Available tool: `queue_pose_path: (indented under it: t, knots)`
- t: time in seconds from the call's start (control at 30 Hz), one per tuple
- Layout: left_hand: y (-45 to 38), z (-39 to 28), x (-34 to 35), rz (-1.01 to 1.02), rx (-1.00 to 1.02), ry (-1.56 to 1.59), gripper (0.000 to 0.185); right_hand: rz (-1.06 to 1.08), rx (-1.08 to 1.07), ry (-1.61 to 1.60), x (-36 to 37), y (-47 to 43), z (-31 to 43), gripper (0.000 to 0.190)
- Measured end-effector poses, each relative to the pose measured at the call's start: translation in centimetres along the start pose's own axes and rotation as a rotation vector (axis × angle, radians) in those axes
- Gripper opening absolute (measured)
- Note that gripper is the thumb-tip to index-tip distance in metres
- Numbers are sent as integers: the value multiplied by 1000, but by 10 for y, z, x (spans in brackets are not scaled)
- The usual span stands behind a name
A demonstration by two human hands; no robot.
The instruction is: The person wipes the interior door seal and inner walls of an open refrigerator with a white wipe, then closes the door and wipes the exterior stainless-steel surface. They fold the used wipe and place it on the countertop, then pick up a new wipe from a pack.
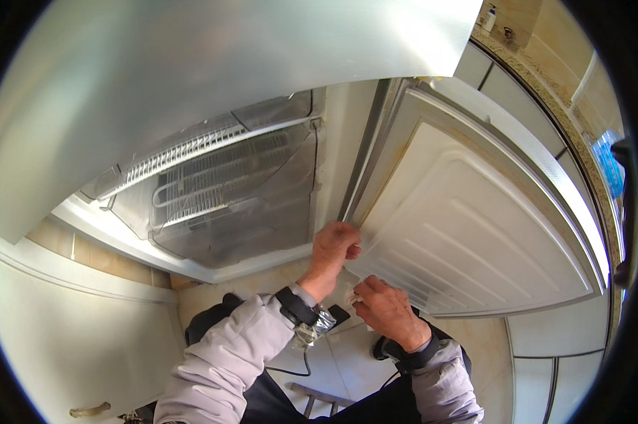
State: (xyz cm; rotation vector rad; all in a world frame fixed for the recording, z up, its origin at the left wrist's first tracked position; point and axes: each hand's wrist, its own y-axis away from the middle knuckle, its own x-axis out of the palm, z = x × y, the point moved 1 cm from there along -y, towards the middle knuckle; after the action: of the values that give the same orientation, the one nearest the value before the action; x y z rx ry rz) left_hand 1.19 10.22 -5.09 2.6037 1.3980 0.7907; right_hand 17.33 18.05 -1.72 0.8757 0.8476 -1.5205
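Note:
My left hand (332,252) is at the lower hinge side of the fridge-freezer, between the cabinet and the open lower door (477,217). Its fingers are curled, and their tips are hidden, so I cannot tell whether they hold anything. Lower and to the right, my right hand (387,310) pinches a crumpled white tissue or wipe (354,296) near the door's bottom edge. The door's ribbed white inner panel faces me, with yellowish stains along its rim. Inside the freezer compartment, a clear drawer front (260,228) stands before white wire coils (223,185).
The upper door (234,58) juts out overhead. A white cabinet door (80,328) is at the left, and cabinets under a stone counter (557,100) curve along the right. Below my hands are a foil-like wrapper (324,320), a black cable (305,368) and a small stool (321,395).

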Motion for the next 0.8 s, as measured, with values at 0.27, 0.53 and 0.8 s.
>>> queue_pose_path:
  t: [0.27,0.53,0.8]
  knots:
    - [7,-39,-76,-111,116,65,9,77,186,32,17,7,-11,24]
    - [25,-71,-100,-105,139,117,8,-383,198,1,7,-39,-2,31]
    - [33,-95,-111,-127,167,138,16,-536,86,437,41,-92,-22,19]
